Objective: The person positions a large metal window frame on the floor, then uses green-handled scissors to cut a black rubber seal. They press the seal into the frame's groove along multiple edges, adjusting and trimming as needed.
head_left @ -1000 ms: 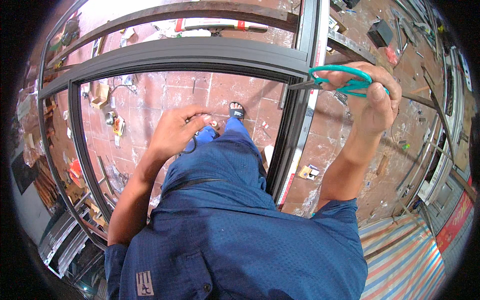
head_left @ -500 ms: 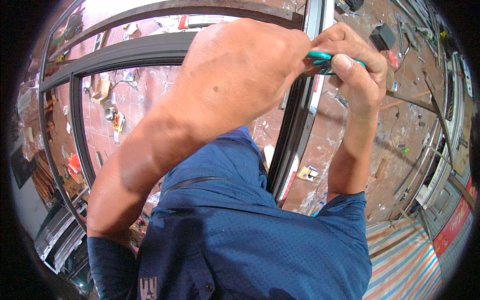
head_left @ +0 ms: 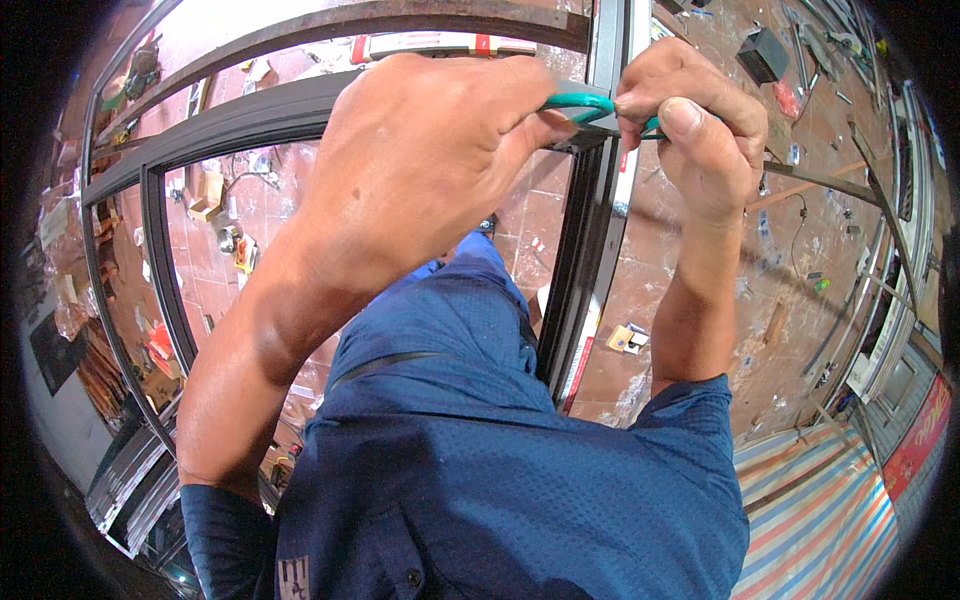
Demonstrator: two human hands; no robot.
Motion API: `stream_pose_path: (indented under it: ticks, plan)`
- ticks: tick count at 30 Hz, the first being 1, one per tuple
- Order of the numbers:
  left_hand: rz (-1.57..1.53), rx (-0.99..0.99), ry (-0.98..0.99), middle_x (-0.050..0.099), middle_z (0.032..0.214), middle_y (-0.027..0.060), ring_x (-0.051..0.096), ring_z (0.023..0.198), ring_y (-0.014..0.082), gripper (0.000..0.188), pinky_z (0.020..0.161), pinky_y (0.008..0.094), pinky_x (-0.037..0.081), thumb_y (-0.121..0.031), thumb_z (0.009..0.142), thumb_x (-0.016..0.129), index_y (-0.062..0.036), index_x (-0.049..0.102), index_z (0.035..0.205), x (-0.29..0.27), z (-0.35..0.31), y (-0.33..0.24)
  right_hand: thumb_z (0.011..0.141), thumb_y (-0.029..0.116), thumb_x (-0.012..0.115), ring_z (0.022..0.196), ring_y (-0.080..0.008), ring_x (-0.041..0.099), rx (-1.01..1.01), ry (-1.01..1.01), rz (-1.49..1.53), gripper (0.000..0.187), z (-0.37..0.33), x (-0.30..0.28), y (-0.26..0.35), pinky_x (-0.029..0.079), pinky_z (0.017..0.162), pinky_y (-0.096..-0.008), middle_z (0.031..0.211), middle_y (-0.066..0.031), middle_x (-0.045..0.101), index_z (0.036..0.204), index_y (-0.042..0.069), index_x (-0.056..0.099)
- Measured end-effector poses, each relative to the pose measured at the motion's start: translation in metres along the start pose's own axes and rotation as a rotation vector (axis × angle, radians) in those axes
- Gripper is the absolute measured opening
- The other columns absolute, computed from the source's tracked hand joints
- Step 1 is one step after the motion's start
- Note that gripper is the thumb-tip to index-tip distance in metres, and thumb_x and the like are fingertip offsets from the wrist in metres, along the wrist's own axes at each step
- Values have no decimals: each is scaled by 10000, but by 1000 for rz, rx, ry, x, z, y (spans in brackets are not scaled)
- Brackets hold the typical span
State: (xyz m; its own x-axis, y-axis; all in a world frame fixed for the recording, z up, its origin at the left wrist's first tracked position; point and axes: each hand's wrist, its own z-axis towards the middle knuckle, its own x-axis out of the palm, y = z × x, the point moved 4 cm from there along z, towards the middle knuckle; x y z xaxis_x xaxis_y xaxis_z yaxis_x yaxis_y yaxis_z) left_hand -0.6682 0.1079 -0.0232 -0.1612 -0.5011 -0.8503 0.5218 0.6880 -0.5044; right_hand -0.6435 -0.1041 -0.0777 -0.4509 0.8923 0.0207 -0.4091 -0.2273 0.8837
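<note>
A teal-green looped piece (head_left: 588, 101) stretches between my two hands, above the corner of a dark metal frame (head_left: 592, 215). It may be a cord or a pair of handles; I cannot tell which. My left hand (head_left: 430, 160) is closed on its left end, back of the hand up, hiding the fingertips. On the other side my right hand (head_left: 695, 135) pinches the piece between thumb and bent fingers, and a bit of teal shows under the thumb. The dark frame lies below both hands, with a pale strip along its right side.
Brown floor tiles carry scattered scraps, a cardboard box (head_left: 207, 195) and a black box (head_left: 763, 54). Long metal profiles (head_left: 895, 250) lie along the right side. A striped sheet (head_left: 815, 510) spreads at lower right. A brown bar (head_left: 400, 18) crosses the far side.
My left hand has moved left and slightly down, away from the right hand. More of the teal loop shows between them. The right hand has barely moved.
</note>
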Motion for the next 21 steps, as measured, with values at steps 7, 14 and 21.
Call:
stream_pose_path:
  ticks: [7, 14, 21]
  plan:
    - [101, 88, 65, 717, 869, 149, 715, 815, 356, 255, 661, 420, 558, -222, 921, 730, -137, 721, 1161, 5, 7, -20, 919, 239, 614, 840, -202, 631, 50, -58, -76, 352, 1, 7, 6, 505, 723, -300, 995, -171, 652, 1023, -84, 706]
    - [134, 103, 68, 703, 827, 138, 702, 754, 346, 186, 636, 434, 543, -246, 932, 721, -130, 736, 1077, 7, 8, -13, 924, 179, 672, 889, -179, 677, 106, 6, 11, 266, -3, 14, 10, 520, 789, -287, 964, -152, 716, 988, -72, 729]
    - [99, 98, 9, 686, 784, 123, 689, 715, 328, 169, 615, 411, 534, -255, 942, 711, -98, 749, 991, 12, 10, -29, 951, 237, 692, 695, -139, 683, 229, -112, 70, 278, -7, 5, 5, 546, 664, -266, 797, -96, 732, 951, -35, 748]
